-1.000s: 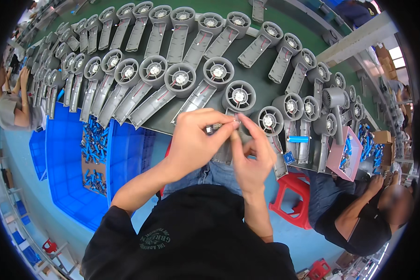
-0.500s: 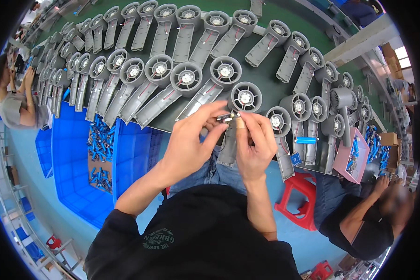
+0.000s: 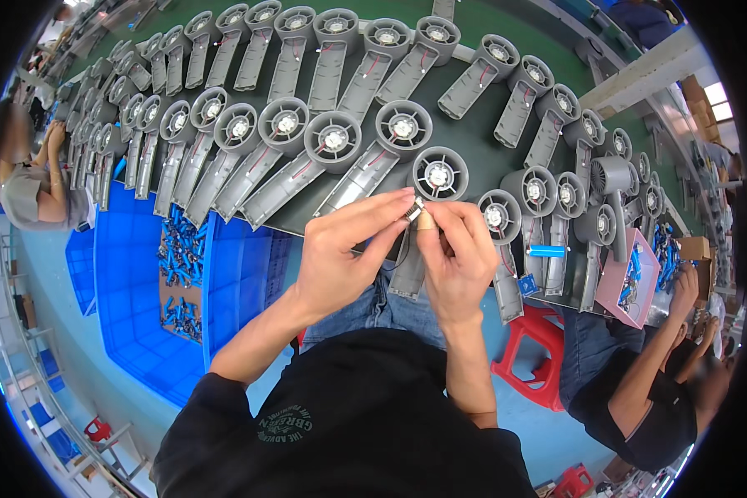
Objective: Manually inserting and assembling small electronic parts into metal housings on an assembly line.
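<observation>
My left hand (image 3: 347, 236) pinches a small dark and white electronic part (image 3: 412, 211) between thumb and fingertips. Right beside it, my right hand (image 3: 458, 256) is closed in a pinch at the part's other end; a light-coloured bit shows at its fingertips, too small to name. A tan covering wraps one finger of that hand. Just behind both hands lies a grey fan housing (image 3: 438, 174) with a round spoked head. Its handle shell (image 3: 406, 270) runs toward me between my hands, partly hidden by them.
Rows of similar grey fan housings (image 3: 333, 141) cover the dark green bench. To the right lie a blue cylindrical cell (image 3: 548, 251), a small blue board (image 3: 527, 285) and a pink box (image 3: 649, 278). Blue crates (image 3: 141, 332) stand at left; co-workers sit on both sides.
My fingertips have come closer together, and the small part has turned more upright between them. The co-worker at right has raised an arm over the blue parts.
</observation>
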Motion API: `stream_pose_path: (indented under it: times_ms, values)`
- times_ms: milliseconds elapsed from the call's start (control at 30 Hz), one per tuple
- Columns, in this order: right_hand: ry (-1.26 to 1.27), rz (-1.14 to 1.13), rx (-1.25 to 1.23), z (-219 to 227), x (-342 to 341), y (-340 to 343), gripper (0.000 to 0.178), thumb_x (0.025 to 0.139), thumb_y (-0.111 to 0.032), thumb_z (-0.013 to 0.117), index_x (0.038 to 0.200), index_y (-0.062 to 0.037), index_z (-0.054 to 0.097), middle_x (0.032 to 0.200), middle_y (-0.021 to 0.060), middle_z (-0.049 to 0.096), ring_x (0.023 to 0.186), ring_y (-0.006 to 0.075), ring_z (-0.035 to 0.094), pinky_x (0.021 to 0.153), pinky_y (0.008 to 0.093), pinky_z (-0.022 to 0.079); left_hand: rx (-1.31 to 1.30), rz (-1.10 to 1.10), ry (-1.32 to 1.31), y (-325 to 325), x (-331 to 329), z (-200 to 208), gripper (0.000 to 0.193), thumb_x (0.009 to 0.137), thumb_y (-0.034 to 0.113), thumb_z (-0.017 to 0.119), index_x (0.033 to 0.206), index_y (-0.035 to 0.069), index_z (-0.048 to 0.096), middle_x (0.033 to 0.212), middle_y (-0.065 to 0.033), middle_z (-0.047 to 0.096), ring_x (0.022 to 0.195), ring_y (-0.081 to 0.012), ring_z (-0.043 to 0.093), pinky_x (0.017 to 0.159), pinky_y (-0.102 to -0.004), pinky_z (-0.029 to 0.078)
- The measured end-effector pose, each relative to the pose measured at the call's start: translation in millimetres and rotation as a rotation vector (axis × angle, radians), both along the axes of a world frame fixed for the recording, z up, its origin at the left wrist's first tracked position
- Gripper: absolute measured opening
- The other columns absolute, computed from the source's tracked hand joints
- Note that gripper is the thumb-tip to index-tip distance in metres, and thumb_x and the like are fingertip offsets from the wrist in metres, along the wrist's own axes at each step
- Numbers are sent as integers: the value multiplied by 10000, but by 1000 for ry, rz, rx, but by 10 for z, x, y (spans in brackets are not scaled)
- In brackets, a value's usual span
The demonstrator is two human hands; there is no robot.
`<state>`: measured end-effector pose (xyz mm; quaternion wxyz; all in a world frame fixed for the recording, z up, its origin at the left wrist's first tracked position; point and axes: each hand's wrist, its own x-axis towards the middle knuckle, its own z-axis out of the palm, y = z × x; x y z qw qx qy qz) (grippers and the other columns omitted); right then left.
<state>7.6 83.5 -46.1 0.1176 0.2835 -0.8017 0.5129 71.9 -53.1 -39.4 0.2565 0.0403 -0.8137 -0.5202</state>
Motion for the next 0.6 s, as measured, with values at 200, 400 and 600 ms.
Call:
stream_pose_path:
  times_ms: [200,400,600]
  values:
    - [-19,38,51,63,-46,31,144,799,-32,756,931,-26,698,874,49,650,586,130,601,502,266,466,-140,4,104,-16,-5,-51,274,809,-66,682,1080,-27,697,1104,-168,706,896,-269,712,748,-309,570]
    - [20,50,-86,-33,-49,24,167,785,57,751,935,2,701,893,44,637,581,47,517,469,185,399,-129,-15,74,-32,23,-19,275,822,-67,667,1092,-27,692,1071,-172,711,880,-282,713,737,-310,566]
    - [119,139,-66,-106,-112,42,159,785,53,754,922,21,680,900,66,636,608,65,542,489,198,432,-34,-63,-17,-83,39,14,296,835,-69,654,1119,-2,702,1060,-157,724,945,-245,721,803,-293,562]
